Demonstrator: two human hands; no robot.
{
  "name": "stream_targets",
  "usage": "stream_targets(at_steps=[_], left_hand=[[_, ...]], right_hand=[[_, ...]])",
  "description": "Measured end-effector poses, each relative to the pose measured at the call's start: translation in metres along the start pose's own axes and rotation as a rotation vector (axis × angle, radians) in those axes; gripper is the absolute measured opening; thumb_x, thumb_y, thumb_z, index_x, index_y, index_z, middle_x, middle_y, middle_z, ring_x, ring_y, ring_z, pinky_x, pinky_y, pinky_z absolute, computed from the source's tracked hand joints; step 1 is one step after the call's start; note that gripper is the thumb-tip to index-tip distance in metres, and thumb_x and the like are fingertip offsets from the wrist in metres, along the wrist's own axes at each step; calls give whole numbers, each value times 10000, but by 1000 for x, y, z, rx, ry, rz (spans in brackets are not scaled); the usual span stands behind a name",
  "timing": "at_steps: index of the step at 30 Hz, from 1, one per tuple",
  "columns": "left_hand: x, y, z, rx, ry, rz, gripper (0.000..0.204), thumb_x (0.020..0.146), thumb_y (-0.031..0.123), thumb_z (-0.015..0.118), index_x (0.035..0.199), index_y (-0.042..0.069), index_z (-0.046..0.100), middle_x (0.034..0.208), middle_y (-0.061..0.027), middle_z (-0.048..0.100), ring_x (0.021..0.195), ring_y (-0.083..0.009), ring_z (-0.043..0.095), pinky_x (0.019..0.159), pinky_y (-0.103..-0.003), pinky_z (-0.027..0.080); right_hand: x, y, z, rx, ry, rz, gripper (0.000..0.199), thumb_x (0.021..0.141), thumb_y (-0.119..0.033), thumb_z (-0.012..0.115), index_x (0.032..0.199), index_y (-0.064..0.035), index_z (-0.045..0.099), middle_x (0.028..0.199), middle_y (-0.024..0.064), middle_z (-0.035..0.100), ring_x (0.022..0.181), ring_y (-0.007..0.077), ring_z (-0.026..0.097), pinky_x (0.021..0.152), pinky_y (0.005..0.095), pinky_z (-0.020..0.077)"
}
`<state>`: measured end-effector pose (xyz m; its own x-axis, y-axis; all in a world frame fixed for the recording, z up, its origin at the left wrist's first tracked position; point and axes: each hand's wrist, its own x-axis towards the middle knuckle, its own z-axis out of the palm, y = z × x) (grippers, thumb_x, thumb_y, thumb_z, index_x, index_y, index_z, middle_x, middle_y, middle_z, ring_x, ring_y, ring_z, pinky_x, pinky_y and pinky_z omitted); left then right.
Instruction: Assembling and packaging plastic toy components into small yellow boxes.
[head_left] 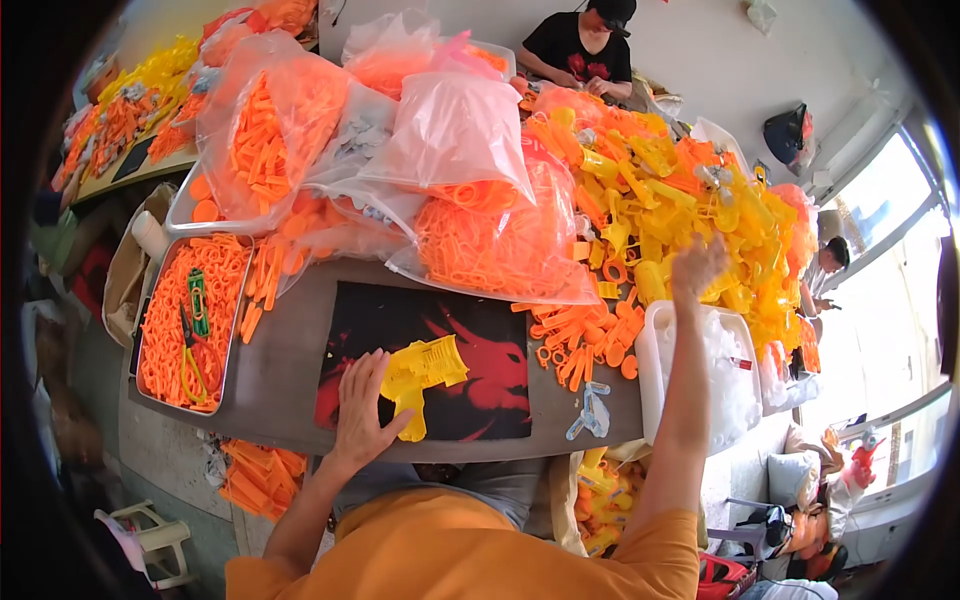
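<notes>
A yellow plastic toy gun shell [428,364] lies on the black mat with a red pattern [480,315] before me. My left hand [362,410] rests beside it, fingers stretched out flat and the thumb against its grip. Farther off to the right, my right hand [700,268] is stretched out over the heap of yellow plastic shells [680,205]. Its fingers are smeared by motion, so whether they hold a piece cannot be made out.
A metal tray [222,402] of small orange parts holds pliers [193,365]. Bags of orange parts [490,235] crowd the table's back. Below my right forearm stands a white bin [653,345] with clear plastic pieces. A co-worker [583,50] sits across the table.
</notes>
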<state>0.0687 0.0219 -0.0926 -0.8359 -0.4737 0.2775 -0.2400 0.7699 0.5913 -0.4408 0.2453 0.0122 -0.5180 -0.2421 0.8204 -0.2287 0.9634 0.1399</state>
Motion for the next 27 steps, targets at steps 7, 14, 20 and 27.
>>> stream_targets(at_steps=[7,14,20,27], left_hand=[[19,14,-5,17,-104,30,762,865,307,660,1483,33,307,1489,-153,382,1411,-346,299,1187,-533,137],[35,22,-12,-42,-121,59,731,858,292,679,1460,39,351,1480,-143,393,1412,-347,307,1190,-529,138],[70,40,-20,-271,20,132,417,839,120,695,1240,39,612,1343,-147,544,1317,-336,452,1120,-460,337],[173,112,-20,-646,232,266,295,878,65,670,1168,17,644,1114,-138,638,1057,-260,604,887,-368,497]], right_hand=[[-19,-129,30,627,-664,-179,220,854,-139,548,1005,-53,683,1064,221,667,1057,402,606,890,452,492],[3,-120,47,808,-732,-51,319,897,-306,627,1062,-34,653,894,140,706,802,274,672,709,384,521],[41,-74,-27,1597,-784,448,344,949,-334,641,1177,-77,623,1020,7,684,894,95,622,759,261,480],[0,-80,-128,2214,-842,471,304,991,-195,574,1235,-14,569,1175,79,649,1045,159,639,885,324,523]])
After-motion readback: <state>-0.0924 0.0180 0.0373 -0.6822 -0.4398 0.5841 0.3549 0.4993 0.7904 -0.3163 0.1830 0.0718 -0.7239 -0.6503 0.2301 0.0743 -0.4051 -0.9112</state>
